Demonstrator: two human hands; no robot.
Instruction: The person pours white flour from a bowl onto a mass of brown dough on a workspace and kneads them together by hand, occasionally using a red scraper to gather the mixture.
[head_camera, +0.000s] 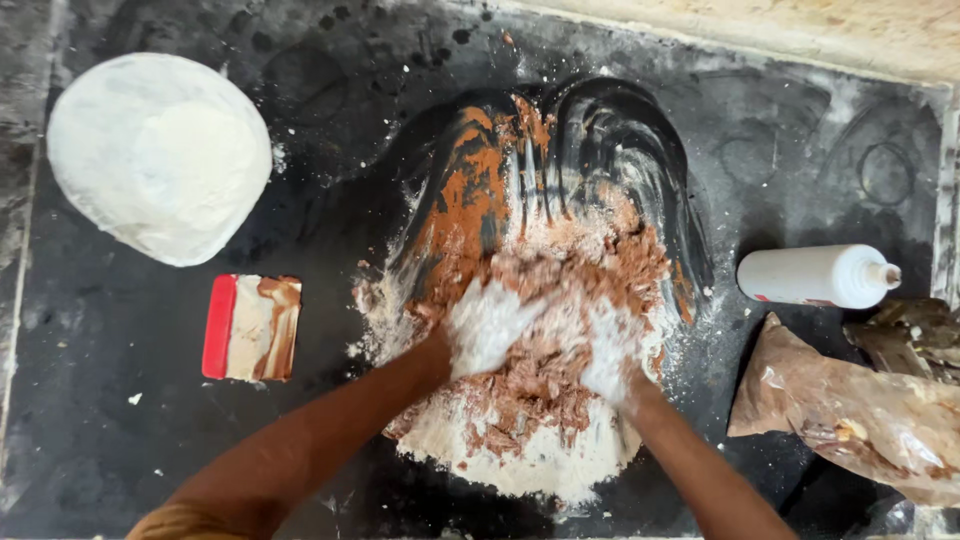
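Floury left hand (487, 325) | right hand (610, 352) | fingers curled into crumbly brown-white dough heap (540, 370) | dusty black bench (120, 440)

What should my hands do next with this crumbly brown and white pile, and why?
Probably draw the loose white powder at the near edge into the brown crumbly mass: both hands, left and right, press its middle, and that rim looks unmixed.

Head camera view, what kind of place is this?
Probably a rough workshop floor or slab for hand-mixing powders. Both hands, left hand and right hand, knead a white and reddish-brown powder heap on a stained dark surface, beside a red-edged scraper and white squeeze bottle.
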